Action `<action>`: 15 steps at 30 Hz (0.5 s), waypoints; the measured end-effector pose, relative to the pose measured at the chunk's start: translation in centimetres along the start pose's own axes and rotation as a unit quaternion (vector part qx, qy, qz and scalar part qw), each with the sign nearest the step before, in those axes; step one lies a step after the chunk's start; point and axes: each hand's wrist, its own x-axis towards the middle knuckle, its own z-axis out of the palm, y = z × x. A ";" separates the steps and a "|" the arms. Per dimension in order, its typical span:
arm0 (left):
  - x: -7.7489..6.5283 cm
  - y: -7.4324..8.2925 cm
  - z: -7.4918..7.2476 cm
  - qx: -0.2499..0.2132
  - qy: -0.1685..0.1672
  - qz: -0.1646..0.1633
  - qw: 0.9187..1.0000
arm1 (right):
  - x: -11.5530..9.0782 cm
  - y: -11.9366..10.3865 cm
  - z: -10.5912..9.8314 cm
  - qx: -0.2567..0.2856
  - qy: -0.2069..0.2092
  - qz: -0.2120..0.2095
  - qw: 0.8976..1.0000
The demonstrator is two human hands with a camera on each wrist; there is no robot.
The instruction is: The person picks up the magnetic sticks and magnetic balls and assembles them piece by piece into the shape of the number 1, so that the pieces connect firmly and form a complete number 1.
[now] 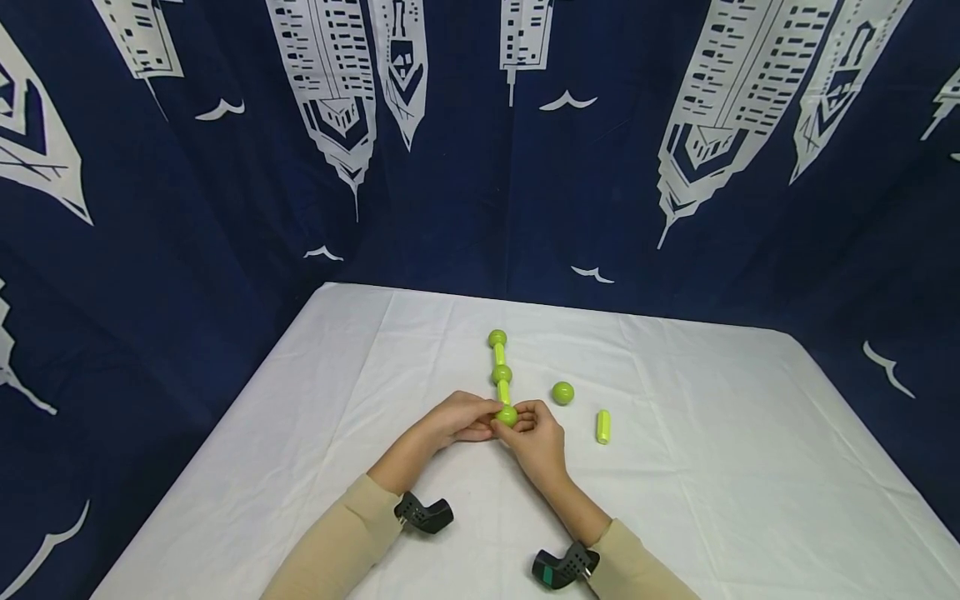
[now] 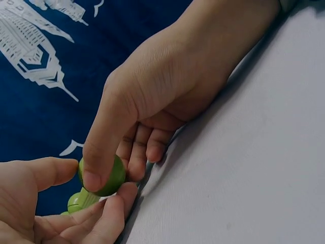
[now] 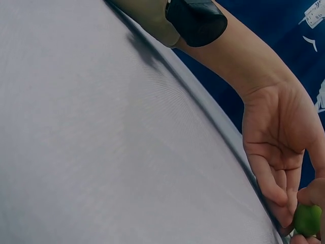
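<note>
A chain of green balls and short rods lies along the white table, with a far ball, a middle ball and a near ball. My left hand grips the near ball from the left. From the other side my right hand pinches the same ball. In the left wrist view, the right thumb lies over the green ball, and the left hand is around its lower side. The right wrist view shows the left palm and part of the ball.
A loose green ball sits right of the chain. Farther right and nearer lies a loose green rod. A dark blue cloth printed with white buildings and birds hangs behind the white-covered table.
</note>
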 end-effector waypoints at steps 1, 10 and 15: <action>-0.1 0.0 0.1 0.003 0.001 -0.002 1.000 | 0.0 0.0 0.0 0.003 0.001 0.002 1.000; -0.3 -0.3 1.0 -0.001 0.010 0.010 1.000 | 0.1 0.1 -0.1 0.005 -0.002 0.008 1.000; -0.2 -0.5 1.2 -0.015 0.018 0.025 0.999 | 0.1 0.0 -0.1 0.005 -0.002 0.012 1.000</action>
